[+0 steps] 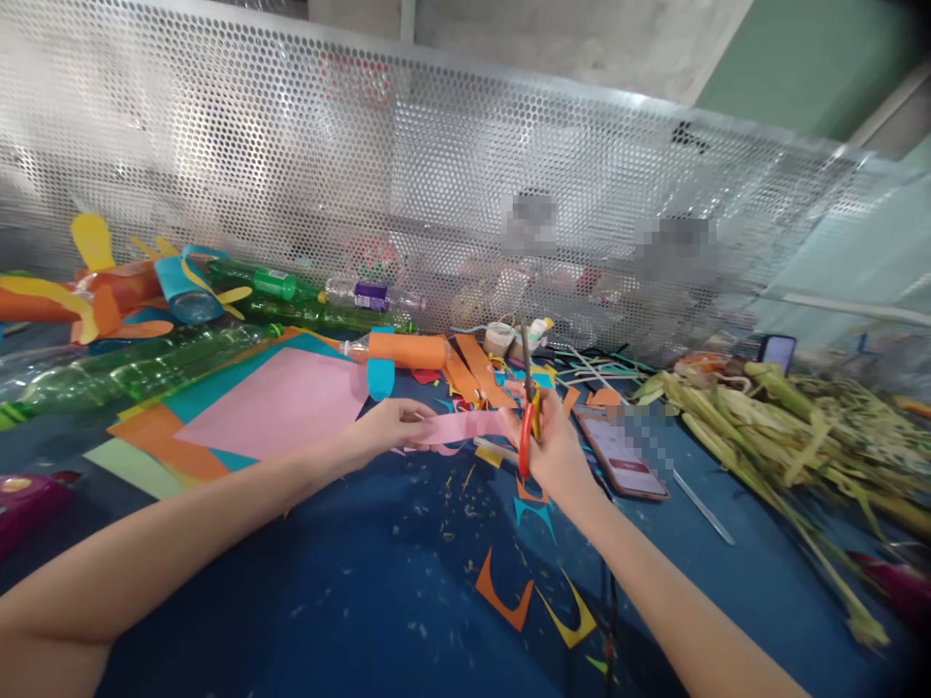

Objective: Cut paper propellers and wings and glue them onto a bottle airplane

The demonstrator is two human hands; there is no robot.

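My left hand [399, 425] pinches one end of a pink paper strip [460, 427], which stretches across to the right. Red and yellow-handled scissors [527, 436] sit in my right hand [557, 451], blades pointing up and away. The strip's other end meets the fingers of that hand; whether they grip it too is hard to make out. Just beyond the strip lies a bottle wrapped in orange paper [407, 350] with a blue paper tab [380, 378] on it. A large pink sheet [280, 402] tops a stack of coloured paper left of my left hand.
Orange [507, 593] and yellow paper scraps [571, 613] litter the blue table [327, 620]. A phone [622, 454] lies right of my right hand, with dried husks [786, 427] farther right. Green plastic bottles [138, 376] lie at left. A perforated metal screen [451, 174] stands behind.
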